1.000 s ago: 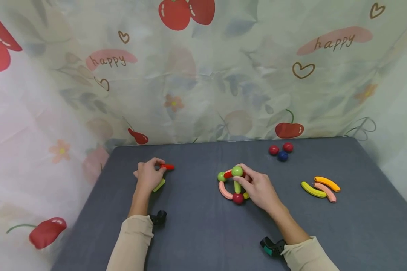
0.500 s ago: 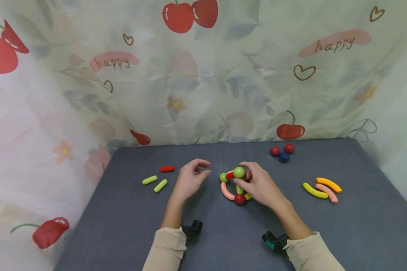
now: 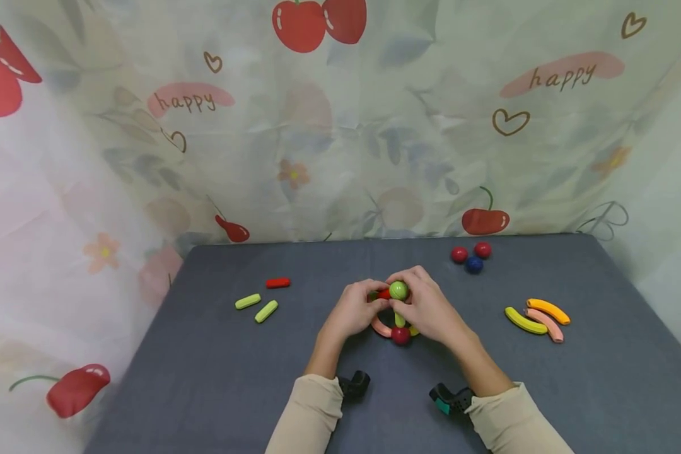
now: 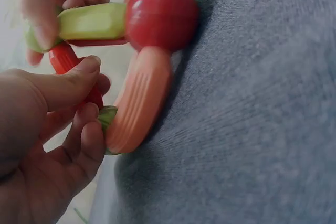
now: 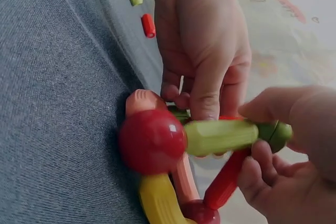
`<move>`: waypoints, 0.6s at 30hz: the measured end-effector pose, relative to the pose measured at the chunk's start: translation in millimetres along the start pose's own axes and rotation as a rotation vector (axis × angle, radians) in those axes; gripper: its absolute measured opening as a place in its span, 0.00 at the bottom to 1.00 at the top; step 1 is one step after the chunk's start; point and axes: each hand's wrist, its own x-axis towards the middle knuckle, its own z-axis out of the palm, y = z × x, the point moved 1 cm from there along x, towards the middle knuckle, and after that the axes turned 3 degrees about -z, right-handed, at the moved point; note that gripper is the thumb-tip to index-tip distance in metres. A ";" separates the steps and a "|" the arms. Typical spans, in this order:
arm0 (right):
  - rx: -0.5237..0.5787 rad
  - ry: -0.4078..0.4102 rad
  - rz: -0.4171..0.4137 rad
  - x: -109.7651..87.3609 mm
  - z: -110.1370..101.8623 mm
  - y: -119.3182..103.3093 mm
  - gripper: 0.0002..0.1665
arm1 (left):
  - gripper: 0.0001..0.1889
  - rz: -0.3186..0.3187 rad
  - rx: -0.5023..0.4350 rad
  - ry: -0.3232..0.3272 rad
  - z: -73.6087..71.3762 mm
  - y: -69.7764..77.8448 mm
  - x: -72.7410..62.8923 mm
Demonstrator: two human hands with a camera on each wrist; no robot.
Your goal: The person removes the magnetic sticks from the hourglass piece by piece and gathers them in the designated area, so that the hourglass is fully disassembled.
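Note:
A ball-and-rod building-toy frame stands mid-table in the head view. Its front red ball (image 3: 400, 335) joins a pink curved rod (image 4: 142, 98), a yellow curved rod (image 5: 160, 200) and a light green straight rod (image 5: 223, 136) that rises to a green ball (image 3: 398, 290). My left hand (image 3: 352, 309) pinches a red straight rod (image 4: 64, 59) on the frame's left upper side, between thumb and fingers. With thumb and fingertips, my right hand (image 3: 428, 309) holds the top green ball. Fingers partly hide a lower green ball (image 4: 107, 116) at the pink rod's end.
Left on the table lie a loose red rod (image 3: 278, 283) and two light green rods (image 3: 248, 301). Yellow, pink and orange curved rods (image 3: 548, 311) lie at the right. Two red balls and a blue ball (image 3: 473, 265) sit at the back right.
My left hand has left the loose red rod at the left, moved right to the frame and taken hold of its red rod. My right hand has stayed at the green ball.

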 end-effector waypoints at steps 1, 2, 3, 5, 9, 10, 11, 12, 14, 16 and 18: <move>0.013 0.000 0.001 0.1 -0.1 0.8 0.18 | 0.17 0.020 0.015 0.008 1.0 -0.2 0.6; 0.027 -0.002 0.002 0.3 -0.2 1.8 0.17 | 0.16 0.037 0.023 0.013 1.7 -0.2 0.9; 0.041 -0.007 0.004 0.3 -0.4 2.8 0.17 | 0.16 0.055 0.028 0.017 2.4 -0.1 1.3; 0.074 -0.019 0.017 0.2 -1.3 4.9 0.16 | 0.16 0.078 0.034 0.022 3.4 0.6 1.7; 0.194 -0.037 0.101 -1.3 -7.0 8.6 0.18 | 0.15 0.070 0.021 0.023 5.3 1.6 1.3; 0.229 -0.033 0.121 -1.6 -9.7 8.7 0.18 | 0.15 0.061 0.018 0.024 5.7 1.6 1.0; 0.264 -0.026 0.142 -1.9 -12.1 9.3 0.19 | 0.15 0.053 0.020 0.026 5.9 1.4 0.8; 0.295 -0.021 0.155 -2.3 -14.9 9.2 0.20 | 0.15 0.045 0.018 0.028 6.2 1.1 0.4; 0.338 -0.024 0.168 -2.9 -19.6 9.0 0.21 | 0.15 0.030 0.012 0.030 6.5 0.3 -0.4; 0.359 -0.045 0.182 -3.6 -21.3 10.1 0.22 | 0.15 0.009 -0.024 0.016 6.8 0.0 -0.8; 0.382 -0.066 0.213 -4.6 -20.6 12.1 0.23 | 0.15 -0.009 -0.046 0.008 7.2 -0.4 -0.6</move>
